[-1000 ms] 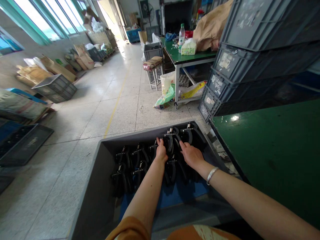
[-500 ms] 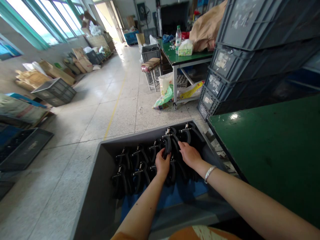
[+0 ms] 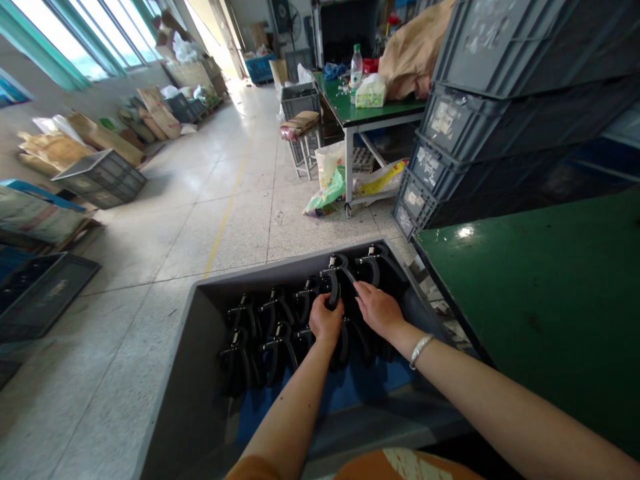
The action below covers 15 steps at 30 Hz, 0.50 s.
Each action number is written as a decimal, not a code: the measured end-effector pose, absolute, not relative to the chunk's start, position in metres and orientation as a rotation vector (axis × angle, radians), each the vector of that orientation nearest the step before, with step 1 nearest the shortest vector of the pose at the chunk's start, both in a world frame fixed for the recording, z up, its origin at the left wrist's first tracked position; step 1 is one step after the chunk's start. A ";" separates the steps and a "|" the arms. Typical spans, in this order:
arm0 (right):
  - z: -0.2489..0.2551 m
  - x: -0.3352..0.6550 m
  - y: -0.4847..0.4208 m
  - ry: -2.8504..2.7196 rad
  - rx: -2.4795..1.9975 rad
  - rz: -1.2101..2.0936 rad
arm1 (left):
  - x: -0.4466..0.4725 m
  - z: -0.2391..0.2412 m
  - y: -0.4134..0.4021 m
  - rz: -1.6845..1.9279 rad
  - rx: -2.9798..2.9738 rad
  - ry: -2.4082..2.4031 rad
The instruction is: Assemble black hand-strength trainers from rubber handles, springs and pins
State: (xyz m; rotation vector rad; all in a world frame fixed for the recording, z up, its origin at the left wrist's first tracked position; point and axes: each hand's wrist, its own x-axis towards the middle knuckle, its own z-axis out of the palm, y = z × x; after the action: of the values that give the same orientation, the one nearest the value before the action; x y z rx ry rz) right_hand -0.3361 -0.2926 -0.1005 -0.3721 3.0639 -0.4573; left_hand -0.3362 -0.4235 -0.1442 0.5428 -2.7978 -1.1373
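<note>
A large grey plastic crate (image 3: 173,373) stands in front of me, with rows of black hand grip exercisers (image 3: 278,347) on a blue sheet (image 3: 360,383). My left hand (image 3: 326,319) is closed round the left handle of one hand grip exerciser (image 3: 335,275) in the back row. My right hand (image 3: 379,307) has its fingers closed on the right handle of the same exerciser. Its bright metal screw points up. Another exerciser (image 3: 373,263) lies just right of it, by the crate's back corner. My fingers partly hide the handle ends.
A green-topped table (image 3: 540,300) adjoins the crate on the right. Behind it rises a stack of grey crates (image 3: 450,133). Farther off stand a second green table (image 3: 345,110) with a bottle and tissue pack, and a stool (image 3: 301,127). More crates and sacks line the left wall.
My view has shifted slightly. Both hands stay on the same exerciser, which looks a little more spread. My right fingers have closed in on its right handle.
</note>
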 end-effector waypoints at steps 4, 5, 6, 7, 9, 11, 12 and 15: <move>-0.101 -0.339 -0.294 3.064 -0.333 -0.413 | -0.337 -0.150 -0.428 -1.081 0.456 -2.805; -0.101 -0.340 -0.294 3.064 -0.326 -0.407 | -0.338 -0.153 -0.430 -1.058 0.427 -2.799; -0.101 -0.340 -0.294 3.063 -0.321 -0.401 | -0.339 -0.156 -0.432 -1.054 0.404 -2.795; -0.101 -0.341 -0.293 3.061 -0.321 -0.396 | -0.341 -0.160 -0.435 -1.082 0.387 -2.799; -0.100 -0.341 -0.293 3.053 -0.325 -0.386 | -0.344 -0.168 -0.436 -1.230 0.363 -2.830; -0.099 -0.341 -0.293 3.044 -0.322 -0.373 | -0.347 -0.174 -0.434 -1.422 0.346 -2.841; -0.099 -0.341 -0.293 3.041 -0.316 -0.366 | -0.347 -0.175 -0.431 -1.492 0.353 -2.828; -0.099 -0.340 -0.293 3.030 -0.298 -0.344 | -0.348 -0.178 -0.422 -1.588 0.410 -2.765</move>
State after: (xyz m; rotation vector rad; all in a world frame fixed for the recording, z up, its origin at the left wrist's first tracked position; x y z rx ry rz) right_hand -0.3402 -0.2926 -0.0990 -0.2982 3.0299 -0.3443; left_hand -0.3480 -0.4222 -0.1779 0.4101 -2.7648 -1.5876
